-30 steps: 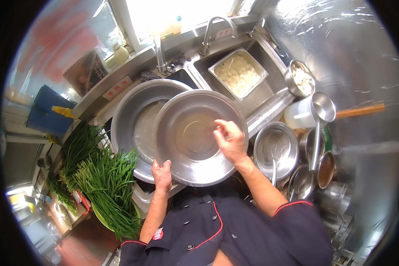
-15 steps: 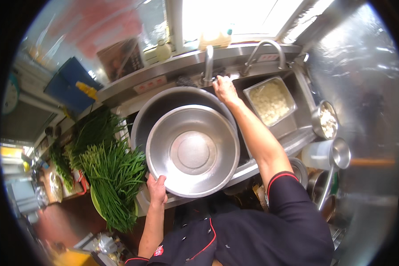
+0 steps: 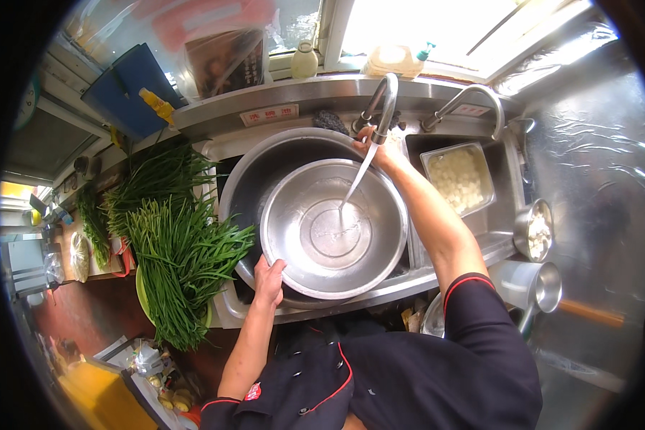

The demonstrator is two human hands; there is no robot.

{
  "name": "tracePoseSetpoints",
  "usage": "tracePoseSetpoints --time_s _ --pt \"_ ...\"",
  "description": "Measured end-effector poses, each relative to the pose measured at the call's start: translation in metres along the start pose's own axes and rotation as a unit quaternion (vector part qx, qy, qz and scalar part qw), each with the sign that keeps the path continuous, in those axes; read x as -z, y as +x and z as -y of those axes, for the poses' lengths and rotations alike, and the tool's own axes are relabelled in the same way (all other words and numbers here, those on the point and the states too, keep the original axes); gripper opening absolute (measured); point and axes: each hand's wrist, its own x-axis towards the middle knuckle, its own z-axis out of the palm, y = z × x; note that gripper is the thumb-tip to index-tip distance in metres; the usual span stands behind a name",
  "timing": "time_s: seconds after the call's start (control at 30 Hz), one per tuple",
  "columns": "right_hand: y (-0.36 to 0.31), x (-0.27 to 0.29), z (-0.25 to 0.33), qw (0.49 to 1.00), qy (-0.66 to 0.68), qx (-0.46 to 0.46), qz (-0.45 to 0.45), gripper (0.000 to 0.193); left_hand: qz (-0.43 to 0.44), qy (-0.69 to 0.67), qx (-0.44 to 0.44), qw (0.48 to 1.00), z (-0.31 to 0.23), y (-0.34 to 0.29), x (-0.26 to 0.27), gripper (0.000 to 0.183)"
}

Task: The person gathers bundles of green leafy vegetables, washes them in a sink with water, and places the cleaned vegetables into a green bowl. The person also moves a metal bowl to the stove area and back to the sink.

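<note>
A wide stainless steel basin (image 3: 294,208) sits tilted inside a larger metal basin (image 3: 245,168) over the sink. My left hand (image 3: 269,281) grips its near-left rim, thumb on the inner side. At the base of the left faucet (image 3: 388,100), my right hand (image 3: 384,149) is closed on the faucet, its fingers partly hidden by the curved spout. A stream of water (image 3: 360,175) falls from the spout onto the basin's bottom, where a shallow wet patch shows.
A heap of green chives (image 3: 175,265) lies on the left. In the right sink (image 3: 505,172) stands a square metal tray (image 3: 426,159) of pale cubes in liquid. A bowl of white pieces (image 3: 536,228) and a ladle (image 3: 549,287) are farther right. A dark scrubber (image 3: 330,120) lies behind the basins.
Water now runs from the left faucet, whose spout points over the inner basin. My right hand stays at the faucet, and my left hand still holds the basin rim. The view has shifted.
</note>
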Motion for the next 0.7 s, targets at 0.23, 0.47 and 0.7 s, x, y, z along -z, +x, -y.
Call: tracePoseSetpoints --time_s 0.23,0.47,0.7 --pt "0.013 -0.004 -0.006 0.987 -0.095 0.121 -0.036 0.017 0.006 -0.001 -0.006 1.0 0.006 0.008 0.002 0.042" --pt "0.007 0.034 0.01 0.996 -0.074 0.033 -0.047 0.011 0.002 0.0 -0.02 1.0 -0.011 0.002 0.017 0.041" --pt "-0.068 0.047 -0.053 0.941 0.248 -0.143 -0.182 0.044 0.065 -0.04 0.137 0.988 0.01 0.014 0.025 0.038"
